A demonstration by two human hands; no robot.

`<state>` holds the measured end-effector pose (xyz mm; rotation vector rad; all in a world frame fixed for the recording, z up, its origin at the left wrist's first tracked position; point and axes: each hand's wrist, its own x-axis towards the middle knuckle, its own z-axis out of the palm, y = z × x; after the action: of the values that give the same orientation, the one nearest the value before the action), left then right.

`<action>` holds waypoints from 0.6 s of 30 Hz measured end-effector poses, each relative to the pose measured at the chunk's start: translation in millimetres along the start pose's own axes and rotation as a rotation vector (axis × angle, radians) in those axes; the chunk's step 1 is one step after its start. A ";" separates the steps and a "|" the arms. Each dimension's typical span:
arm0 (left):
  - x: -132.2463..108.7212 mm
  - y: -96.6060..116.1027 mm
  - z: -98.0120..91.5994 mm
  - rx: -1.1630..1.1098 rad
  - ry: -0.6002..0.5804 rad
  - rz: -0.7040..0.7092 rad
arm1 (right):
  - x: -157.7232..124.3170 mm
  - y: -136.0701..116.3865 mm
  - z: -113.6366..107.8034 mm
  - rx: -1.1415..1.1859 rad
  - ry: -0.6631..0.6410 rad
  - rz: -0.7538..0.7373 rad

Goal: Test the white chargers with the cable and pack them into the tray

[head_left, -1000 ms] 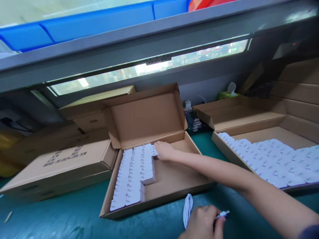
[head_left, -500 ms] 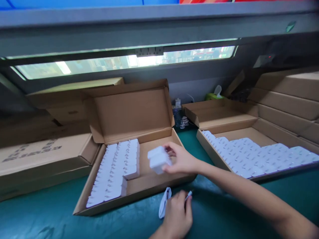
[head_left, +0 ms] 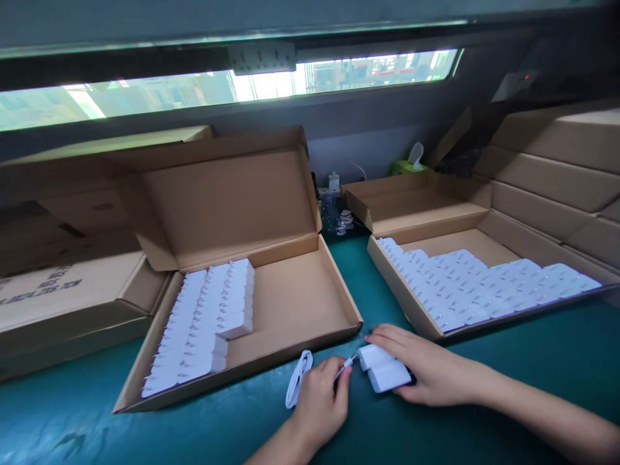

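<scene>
My left hand (head_left: 320, 395) is closed around a white cable (head_left: 299, 378). Its coiled part sticks out on the left, and its connector end (head_left: 345, 365), pinched between thumb and finger, points at the chargers. My right hand (head_left: 426, 367) grips two white chargers (head_left: 387, 376) side by side, low over the green mat. The connector tip is right at the nearer side of the chargers; whether it is inserted I cannot tell. Behind my hands lies an open cardboard box (head_left: 295, 290) with rows of white chargers (head_left: 203, 323) in its left part.
A second open cardboard box (head_left: 409, 294) at the right holds many white chargers (head_left: 475, 290). Closed cartons (head_left: 62, 303) lie at the left, and stacked cartons (head_left: 552, 168) stand at the back right. A green tissue pack (head_left: 409, 168) and a power strip (head_left: 330, 192) are behind.
My right hand has brought the two chargers from over the left box down to the mat, beside my left hand. The cable connector now points at them. The view has shifted slightly.
</scene>
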<state>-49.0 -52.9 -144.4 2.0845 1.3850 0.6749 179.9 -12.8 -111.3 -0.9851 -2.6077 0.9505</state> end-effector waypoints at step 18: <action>1.2 1.9 1.4 0.096 -0.036 0.195 | 22.4 -5.6 4.0 -0.331 -0.069 -0.041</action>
<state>-46.4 -52.6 -144.0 2.3175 1.2266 0.6567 158.4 -3.4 -111.8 -0.9789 -2.8927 0.5616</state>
